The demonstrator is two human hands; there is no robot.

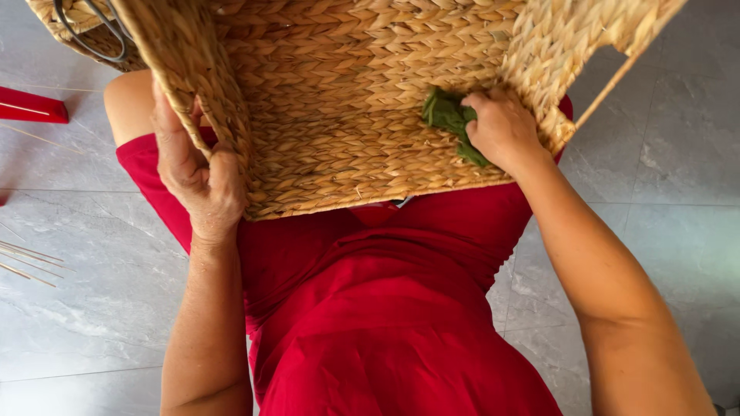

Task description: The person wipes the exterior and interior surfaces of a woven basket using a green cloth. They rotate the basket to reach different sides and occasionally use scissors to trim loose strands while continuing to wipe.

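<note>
A large woven straw basket (347, 92) rests on my lap over a red dress. My left hand (196, 173) grips the basket's left edge, thumb on the outside and fingers hooked over the rim. My right hand (501, 127) presses a crumpled green cloth (447, 115) against the basket's woven surface near its right side. Part of the cloth is hidden under my fingers.
A grey tiled floor (678, 192) lies all around. A second woven basket with a dark metal handle (89, 31) sits at the upper left. A red flat object (31, 108) and several thin straw stalks (27, 262) lie on the floor at the left.
</note>
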